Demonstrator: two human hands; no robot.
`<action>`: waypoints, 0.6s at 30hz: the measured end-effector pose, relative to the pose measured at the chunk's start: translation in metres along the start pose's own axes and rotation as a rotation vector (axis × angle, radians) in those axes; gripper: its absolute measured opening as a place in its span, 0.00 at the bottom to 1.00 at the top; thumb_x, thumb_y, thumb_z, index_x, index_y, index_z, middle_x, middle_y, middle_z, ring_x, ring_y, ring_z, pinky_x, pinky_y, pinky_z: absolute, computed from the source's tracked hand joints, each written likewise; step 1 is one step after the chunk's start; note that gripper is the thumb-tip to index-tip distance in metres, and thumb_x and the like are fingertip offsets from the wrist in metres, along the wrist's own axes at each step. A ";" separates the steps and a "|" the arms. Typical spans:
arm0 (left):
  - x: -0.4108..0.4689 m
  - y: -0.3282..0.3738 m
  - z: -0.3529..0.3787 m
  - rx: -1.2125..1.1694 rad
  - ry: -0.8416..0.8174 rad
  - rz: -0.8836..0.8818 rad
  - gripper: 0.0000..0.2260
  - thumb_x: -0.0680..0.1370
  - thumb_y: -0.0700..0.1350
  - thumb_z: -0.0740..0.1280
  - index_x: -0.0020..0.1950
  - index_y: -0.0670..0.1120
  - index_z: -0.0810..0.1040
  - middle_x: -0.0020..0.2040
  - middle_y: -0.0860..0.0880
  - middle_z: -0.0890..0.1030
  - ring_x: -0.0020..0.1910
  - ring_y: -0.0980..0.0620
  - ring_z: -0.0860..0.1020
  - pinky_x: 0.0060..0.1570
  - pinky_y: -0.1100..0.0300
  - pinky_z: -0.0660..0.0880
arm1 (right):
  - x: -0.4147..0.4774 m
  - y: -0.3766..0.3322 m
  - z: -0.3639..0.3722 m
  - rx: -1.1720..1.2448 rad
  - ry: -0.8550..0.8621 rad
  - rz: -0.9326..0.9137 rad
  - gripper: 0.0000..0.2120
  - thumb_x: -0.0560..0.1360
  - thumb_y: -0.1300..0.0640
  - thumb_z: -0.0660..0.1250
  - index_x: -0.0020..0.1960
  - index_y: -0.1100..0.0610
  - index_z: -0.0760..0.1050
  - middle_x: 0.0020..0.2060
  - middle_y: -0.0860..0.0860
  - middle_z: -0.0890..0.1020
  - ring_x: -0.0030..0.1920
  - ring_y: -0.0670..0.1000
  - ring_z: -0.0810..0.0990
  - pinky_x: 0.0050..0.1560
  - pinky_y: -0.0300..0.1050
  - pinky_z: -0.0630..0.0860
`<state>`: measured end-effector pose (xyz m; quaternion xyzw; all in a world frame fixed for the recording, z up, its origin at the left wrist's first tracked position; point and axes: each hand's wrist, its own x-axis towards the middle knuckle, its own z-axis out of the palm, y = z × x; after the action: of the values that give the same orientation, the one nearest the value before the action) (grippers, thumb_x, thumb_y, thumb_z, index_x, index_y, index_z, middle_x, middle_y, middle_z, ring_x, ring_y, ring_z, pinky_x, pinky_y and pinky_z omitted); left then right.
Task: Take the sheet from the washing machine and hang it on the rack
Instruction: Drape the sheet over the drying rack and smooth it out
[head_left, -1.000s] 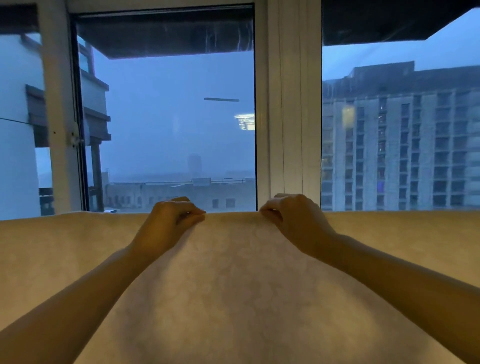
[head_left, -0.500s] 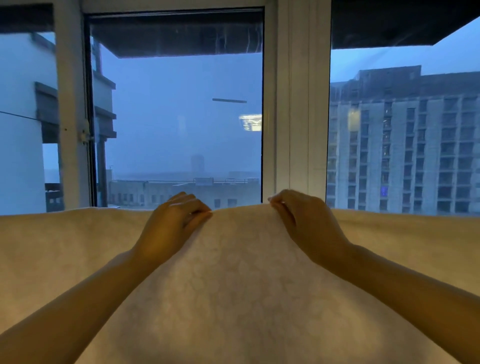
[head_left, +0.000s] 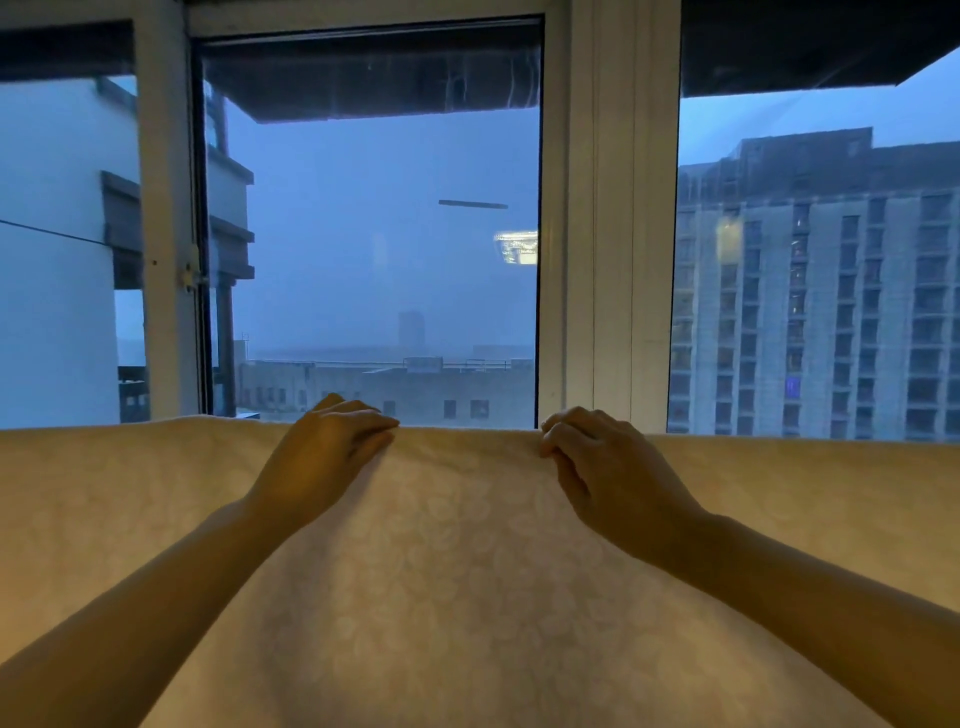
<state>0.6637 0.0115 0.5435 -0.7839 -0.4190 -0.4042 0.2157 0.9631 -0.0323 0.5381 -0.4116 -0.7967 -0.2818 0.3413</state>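
Dusky blue window panes fill the upper half of the frame, and below them hangs the pale sheet (head_left: 467, 597).

At centre frame, 2 bare hands meet the sheet's top edge. The left hand (head_left: 332, 452) lies just left of centre, its fingers (head_left: 363, 421) bent over the edge and pointing right, closed on the cloth. The right hand (head_left: 608, 467) sits just right of centre, with knuckles up and fingers (head_left: 563, 434) curled tight, pinching the same edge. The 2 hands are near each other but apart, with a short stretch of edge between them. Both forearms run in from the lower corners and rest against the cloth.

The sheet spans the full width of the frame, from its straight, level top edge at mid-height down to the bottom. It is cream with a faint leafy pattern, paler in the middle between the arms. Whatever carries that edge is hidden behind the cloth.

Beyond it a wide white window frame (head_left: 613, 260) stands upright right of centre, and a thinner post stands at the left with a small latch (head_left: 189, 273) on it. A bright reflection (head_left: 517, 248) shows on the middle pane. Through the glass, a tall building (head_left: 810, 312) with many windows fills the right side, and a low grey building (head_left: 389, 384) lies just above the hands.
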 end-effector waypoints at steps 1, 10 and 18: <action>-0.001 -0.003 -0.001 0.004 -0.015 -0.008 0.17 0.75 0.52 0.60 0.56 0.47 0.82 0.51 0.49 0.83 0.48 0.55 0.73 0.47 0.63 0.68 | 0.001 0.000 0.002 0.004 -0.002 -0.009 0.07 0.77 0.58 0.63 0.54 0.53 0.76 0.52 0.49 0.80 0.48 0.47 0.79 0.50 0.46 0.78; -0.007 -0.037 -0.012 -0.015 -0.076 -0.073 0.14 0.76 0.50 0.63 0.59 0.48 0.80 0.52 0.51 0.81 0.52 0.54 0.76 0.53 0.60 0.72 | 0.042 -0.035 0.024 0.012 -0.054 -0.104 0.11 0.80 0.55 0.58 0.60 0.54 0.73 0.50 0.50 0.80 0.45 0.47 0.79 0.46 0.43 0.79; -0.019 -0.098 -0.040 -0.026 -0.114 -0.046 0.17 0.74 0.54 0.61 0.58 0.49 0.80 0.49 0.57 0.78 0.50 0.58 0.76 0.50 0.70 0.68 | 0.087 -0.090 0.061 0.017 -0.028 -0.089 0.12 0.81 0.53 0.57 0.62 0.52 0.74 0.53 0.49 0.79 0.50 0.49 0.80 0.48 0.45 0.80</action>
<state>0.5583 0.0297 0.5507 -0.7986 -0.4433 -0.3690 0.1718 0.8306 0.0075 0.5531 -0.3768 -0.8212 -0.2840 0.3210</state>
